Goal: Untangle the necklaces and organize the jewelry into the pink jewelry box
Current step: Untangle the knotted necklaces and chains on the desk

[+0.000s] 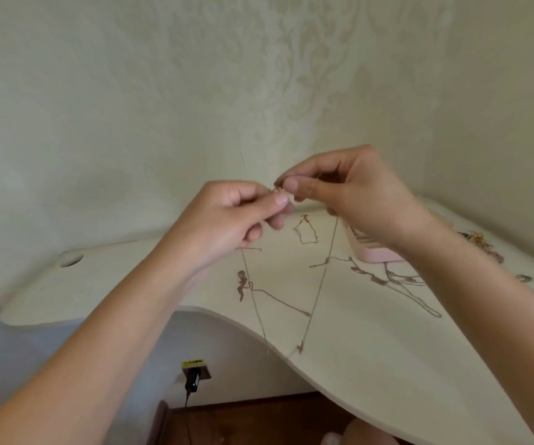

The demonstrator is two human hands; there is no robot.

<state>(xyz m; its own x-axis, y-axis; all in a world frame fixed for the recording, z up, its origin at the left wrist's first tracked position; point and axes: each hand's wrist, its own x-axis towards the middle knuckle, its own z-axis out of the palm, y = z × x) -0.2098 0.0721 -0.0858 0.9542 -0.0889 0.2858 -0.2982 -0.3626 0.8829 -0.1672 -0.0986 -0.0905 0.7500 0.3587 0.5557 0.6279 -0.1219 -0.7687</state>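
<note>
My left hand (236,216) and my right hand (349,194) are raised above the white desk (371,364), fingertips almost touching. Each pinches one end of a thin gold necklace (318,284) near its clasp. The chain hangs down from both hands in a V, and its lowest point with a small pendant rests near the desk's front edge. The pink jewelry box (376,255) sits behind my right wrist, mostly hidden. Other chains lie on the desk: a small gold loop (306,231), a chain with a reddish charm (243,284), and a tangled silver bunch (394,281).
More jewelry lies in a heap (480,242) at the desk's right side, with a small piece (524,278) nearby. A round cable hole (71,261) is at the desk's left end. Below the curved front edge are a wall socket with a black plug (193,377) and wooden floor.
</note>
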